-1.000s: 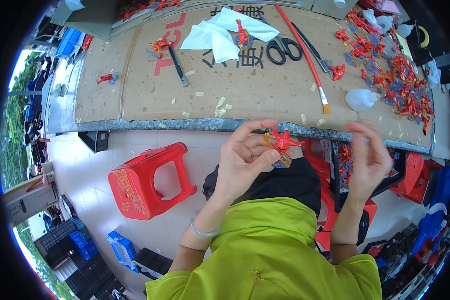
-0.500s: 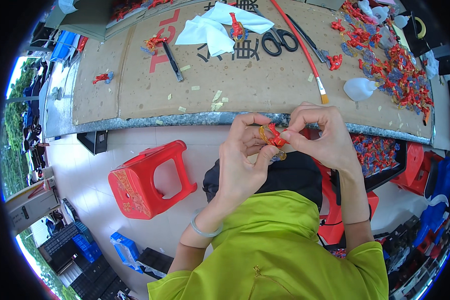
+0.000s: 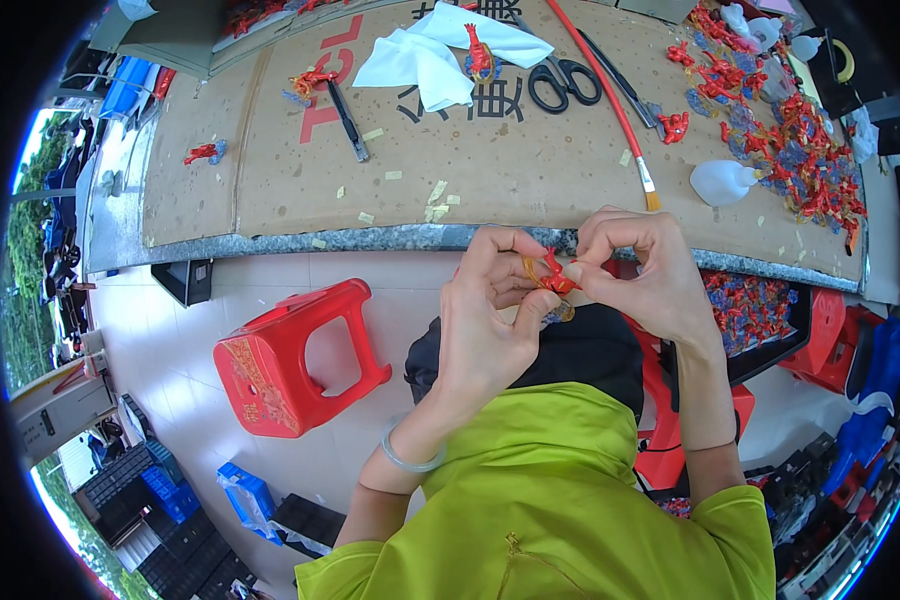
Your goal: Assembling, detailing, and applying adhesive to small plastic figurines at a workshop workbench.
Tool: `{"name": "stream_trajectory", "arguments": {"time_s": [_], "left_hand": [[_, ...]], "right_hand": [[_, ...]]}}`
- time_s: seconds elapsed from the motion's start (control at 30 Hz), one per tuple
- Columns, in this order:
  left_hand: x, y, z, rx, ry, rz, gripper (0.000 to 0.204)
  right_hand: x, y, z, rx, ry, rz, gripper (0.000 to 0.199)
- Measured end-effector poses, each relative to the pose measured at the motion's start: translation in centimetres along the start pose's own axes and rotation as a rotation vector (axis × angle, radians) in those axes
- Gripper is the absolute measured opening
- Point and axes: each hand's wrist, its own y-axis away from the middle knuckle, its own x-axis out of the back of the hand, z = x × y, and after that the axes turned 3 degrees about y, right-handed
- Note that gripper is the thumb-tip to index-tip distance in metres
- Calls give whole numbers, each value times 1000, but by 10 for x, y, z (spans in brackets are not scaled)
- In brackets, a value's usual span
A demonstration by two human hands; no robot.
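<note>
Both hands meet in front of the table's near edge, over my lap. Between them is a small red plastic figurine (image 3: 557, 284) with a yellow ring-like part and a clear bluish base. My left hand (image 3: 492, 305) grips its base side between thumb and fingers. With thumb and forefinger pinched, my right hand (image 3: 642, 268) holds the figurine's right side; the fingertips partly cover it. On the cardboard beyond lie a paintbrush (image 3: 615, 100) with a red handle, a white squeeze bottle (image 3: 723, 181) and a heap of similar red figurines (image 3: 805, 165).
Black scissors (image 3: 564, 85), a utility knife (image 3: 347, 121) and white cloths (image 3: 420, 60) lie on the cardboard-covered table (image 3: 270, 190). A red stool (image 3: 270, 370) stands on the floor at left. At right, a black tray (image 3: 755, 310) holds more figurines.
The figurine has tilted slightly between my fingers and shifted a little to the right. Both hands keep nearly the same grip and place.
</note>
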Motion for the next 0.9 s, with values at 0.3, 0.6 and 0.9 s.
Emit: {"name": "stream_trajectory", "arguments": {"time_s": [0.3,0.6,0.9], "left_hand": [[8,-2,5,157,196,-57,38],[8,-2,3,131,236,-48,40],[7,-3,0,63,168,-6,34]], "right_hand": [[11,-5,14,-196,-243,-167,14],[14,-3,10,-246,-266,-164,17],[2,11,2,98,248,70,16]]}}
